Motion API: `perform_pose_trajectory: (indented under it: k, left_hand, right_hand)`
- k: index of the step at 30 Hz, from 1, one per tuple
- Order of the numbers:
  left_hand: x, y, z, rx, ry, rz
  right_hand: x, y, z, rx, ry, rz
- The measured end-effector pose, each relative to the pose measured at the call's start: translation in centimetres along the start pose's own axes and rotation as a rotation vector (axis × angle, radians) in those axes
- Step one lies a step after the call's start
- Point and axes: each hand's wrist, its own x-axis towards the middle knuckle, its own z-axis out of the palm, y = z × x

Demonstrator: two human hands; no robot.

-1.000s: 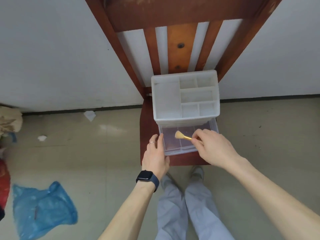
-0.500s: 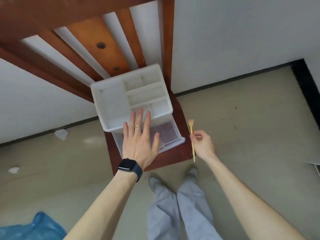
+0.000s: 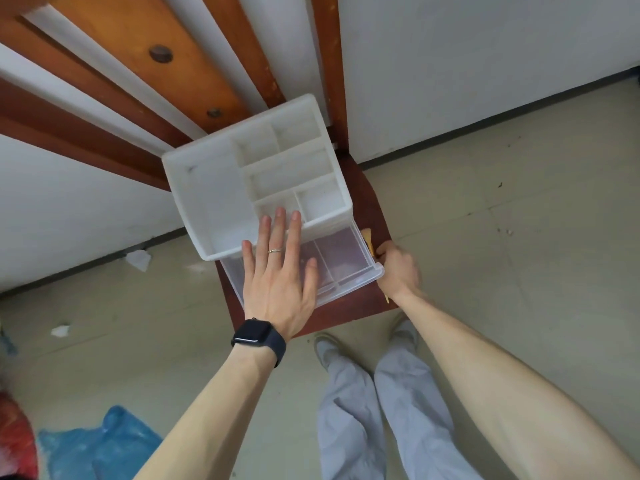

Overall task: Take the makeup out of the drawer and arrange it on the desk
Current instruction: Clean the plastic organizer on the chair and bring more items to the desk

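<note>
Spread flat, left hand [image 3: 277,282] over the one open drawer [image 3: 346,261], right hand [image 3: 398,268] pinching the single makeup brush [image 3: 367,239] just beside it over the chair seat [image 3: 367,306], under one white organizer [image 3: 214,202], one blue bag [image 3: 100,448] and two paper scraps [image 3: 138,259] on the floor.

one organizer [image 3: 207,188], one drawer [image 3: 346,258], one brush [image 3: 367,238], two hands [image 3: 277,285] [image 3: 398,268]
</note>
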Motion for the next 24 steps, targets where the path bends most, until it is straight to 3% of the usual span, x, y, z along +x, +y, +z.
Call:
perform_pose_trajectory:
  k: [9, 16, 19, 24]
  left_hand:
    - [-0.2, -0.5, -1.4, 0.016, -0.047, 0.062]
    - [-2.5, -3.1, -3.9, 0.057, -0.047, -0.047]
    - [-3.5, -4.3, -4.4, 0.056, -0.082, -0.088]
    - [-4.0, -5.2, -4.4, 0.027, -0.138, -0.089]
  right_hand:
    - [-1.2, 0.5, -0.8, 0.147, -0.009, 0.104]
    - [-7.3, 0.7, -2.1, 0.789, 0.013, 0.342]
    - [-11.8, -1.2, -2.8, 1.081, -0.091, 0.371]
    - [-16.1, -5.2, -2.9, 1.319, -0.294, 0.381]
